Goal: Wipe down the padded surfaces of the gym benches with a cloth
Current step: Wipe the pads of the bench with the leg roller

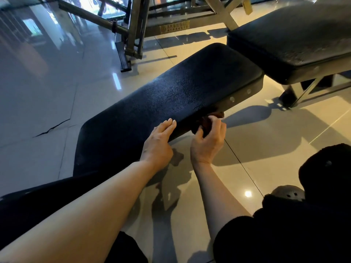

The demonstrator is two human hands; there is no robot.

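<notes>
The long padded surface (171, 95) runs diagonally across the floor (47, 82); a second pad (294, 40) lies behind-right, a metal frame (133, 35) behind-left.

Bare forearms, black sleeve (233, 230) at the right elbow

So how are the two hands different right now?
The left hand lies flat with straight fingers on the near bench pad; the right hand curls round a dark cloth. The left hand touches the pad's top, the right hand works at its side edge. Both are bare.
</notes>
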